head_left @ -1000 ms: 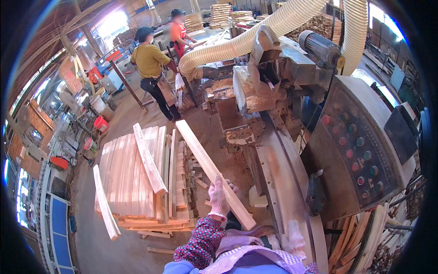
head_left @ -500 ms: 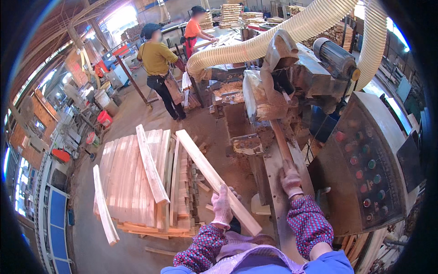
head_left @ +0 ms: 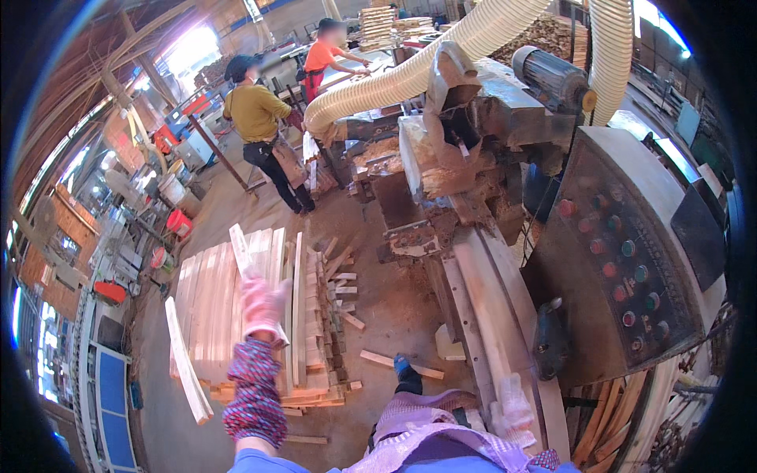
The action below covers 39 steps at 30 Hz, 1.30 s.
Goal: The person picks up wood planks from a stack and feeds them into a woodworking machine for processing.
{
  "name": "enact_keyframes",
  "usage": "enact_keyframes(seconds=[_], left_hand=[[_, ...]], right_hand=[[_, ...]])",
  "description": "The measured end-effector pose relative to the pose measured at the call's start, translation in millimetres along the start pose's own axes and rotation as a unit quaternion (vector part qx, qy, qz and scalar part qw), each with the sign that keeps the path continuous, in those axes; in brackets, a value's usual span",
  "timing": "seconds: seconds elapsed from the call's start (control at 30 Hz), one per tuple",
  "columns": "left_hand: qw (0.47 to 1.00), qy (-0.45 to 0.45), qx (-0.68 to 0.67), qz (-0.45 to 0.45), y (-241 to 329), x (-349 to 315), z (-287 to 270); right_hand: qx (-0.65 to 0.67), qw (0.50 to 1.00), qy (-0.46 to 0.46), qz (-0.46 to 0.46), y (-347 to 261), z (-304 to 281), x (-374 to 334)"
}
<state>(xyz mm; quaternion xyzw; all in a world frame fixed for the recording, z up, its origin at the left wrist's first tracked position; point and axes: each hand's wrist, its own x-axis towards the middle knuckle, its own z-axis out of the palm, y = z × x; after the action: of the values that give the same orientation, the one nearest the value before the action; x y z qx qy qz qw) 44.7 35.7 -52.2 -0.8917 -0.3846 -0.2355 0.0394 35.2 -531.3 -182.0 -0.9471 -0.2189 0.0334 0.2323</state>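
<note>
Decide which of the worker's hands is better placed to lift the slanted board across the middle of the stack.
Probably the left hand: it is at that slanted board on the stack, while the right hand is away at the machine bed.

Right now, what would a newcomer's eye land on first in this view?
Probably the thick cream ribbed hose, sweeping from upper centre to the top edge, beside the dusty woodworking machine. Next might come the control panel at the right, dotted with red and green buttons. The stack of pale boards left of centre also stands out, with the gloved left hand, blurred, over a slanting board on top.
</note>
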Motion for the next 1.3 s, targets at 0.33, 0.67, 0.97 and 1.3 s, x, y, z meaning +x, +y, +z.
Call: enact_keyframes(seconds=[0.33,0.67,0.97,1.3], left_hand=[[0.896,-0.212,-0.274,-0.277,-74.6,15.9,32.2],[0.593,-0.175,-0.747,-0.244,99.2,-130.2,-35.6],[0.332,-0.39,-0.839,-0.185,169.8,-215.3,21.7],[0.332,-0.378,-0.833,-0.23,155.8,-208.4,18.3]], right_hand=[[-0.162,0.98,0.1,-0.065,35.2,48.7,248.4],[0.587,0.798,-0.118,-0.073,-109.6,42.5,214.9],[0.316,0.946,-0.061,0.017,-60.1,16.5,40.8],[-0.215,0.974,0.066,0.0,31.9,50.9,90.9]])
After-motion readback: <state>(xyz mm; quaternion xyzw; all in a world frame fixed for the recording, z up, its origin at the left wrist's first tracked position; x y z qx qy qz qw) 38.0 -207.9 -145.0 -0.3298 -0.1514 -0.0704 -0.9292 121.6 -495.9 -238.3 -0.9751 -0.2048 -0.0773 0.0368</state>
